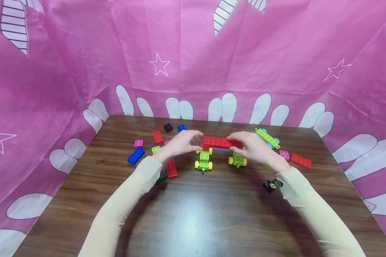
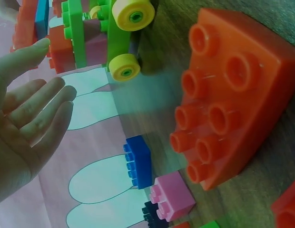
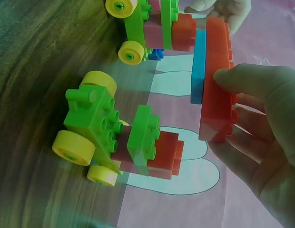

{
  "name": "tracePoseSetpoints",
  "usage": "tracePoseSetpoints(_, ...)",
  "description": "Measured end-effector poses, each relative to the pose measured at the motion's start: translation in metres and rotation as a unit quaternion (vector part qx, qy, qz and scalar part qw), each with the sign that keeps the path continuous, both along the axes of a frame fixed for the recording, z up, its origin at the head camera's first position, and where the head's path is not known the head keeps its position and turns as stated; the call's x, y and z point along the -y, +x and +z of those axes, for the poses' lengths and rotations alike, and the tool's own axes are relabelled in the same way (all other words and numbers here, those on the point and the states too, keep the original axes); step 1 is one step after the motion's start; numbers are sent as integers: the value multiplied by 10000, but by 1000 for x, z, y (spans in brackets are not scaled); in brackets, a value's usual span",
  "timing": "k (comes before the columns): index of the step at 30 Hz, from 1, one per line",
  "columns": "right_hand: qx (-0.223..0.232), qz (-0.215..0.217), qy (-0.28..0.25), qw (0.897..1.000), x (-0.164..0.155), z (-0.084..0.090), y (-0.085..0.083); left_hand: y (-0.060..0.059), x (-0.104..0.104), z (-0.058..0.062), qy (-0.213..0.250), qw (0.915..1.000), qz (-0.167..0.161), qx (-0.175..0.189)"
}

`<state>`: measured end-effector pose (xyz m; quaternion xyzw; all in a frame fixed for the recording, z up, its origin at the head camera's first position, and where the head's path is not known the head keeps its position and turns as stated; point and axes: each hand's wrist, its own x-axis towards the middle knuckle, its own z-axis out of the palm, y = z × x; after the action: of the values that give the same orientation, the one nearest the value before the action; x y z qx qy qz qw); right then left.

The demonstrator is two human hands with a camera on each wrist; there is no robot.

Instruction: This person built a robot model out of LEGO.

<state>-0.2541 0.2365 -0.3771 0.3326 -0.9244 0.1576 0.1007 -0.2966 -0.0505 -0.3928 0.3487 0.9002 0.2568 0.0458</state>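
Note:
My right hand pinches a long red brick between thumb and fingers. Under that brick a blue piece is attached. My left hand is by the brick's left end, its fingers loosely extended with nothing held. Below stand two small wheeled stacks: a left one and a right one. Each has a green base on yellow wheels, with pink, green and red bricks on top. In the right wrist view, the held brick is apart from the right stack's red top brick.
Left of the stacks lie loose bricks, among them a red one, a blue one and a black one. At right are a green wheeled base, a pink brick and a red brick. A pink curtain hangs behind the table.

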Motion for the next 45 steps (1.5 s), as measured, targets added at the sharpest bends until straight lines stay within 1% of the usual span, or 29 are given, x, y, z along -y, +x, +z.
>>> tracePoseSetpoints(3,72,-36,54,10000,3,1,-1,1,-1,2,43,10000,-30,-17)
tracePoseSetpoints(7,124,-52,142,9998,6,1,-2,1,-2,4,135,9998,-101,104)
tracePoseSetpoints(12,131,-2,212,9997,8,0,-4,-1,-5,4,11,9998,-192,98)
tracePoseSetpoints(18,132,59,212,9997,8,-4,-7,-2,-9,4,-52,9995,-142,260)
tracePoseSetpoints(22,143,115,197,9996,8,-5,-10,-3,-12,4,-98,9994,-168,296)
tracePoseSetpoints(27,142,184,197,9995,7,-4,-12,-4,-17,2,-166,9995,-126,238)
tracePoseSetpoints(37,162,284,197,9993,7,-2,-13,-5,-21,1,-255,9993,12,272)
tracePoseSetpoints(41,259,278,203,9991,7,-2,-14,-6,-19,2,-257,9995,46,176)
tracePoseSetpoints(45,249,277,213,9991,7,-2,-14,-7,-19,5,-267,9995,-28,148)
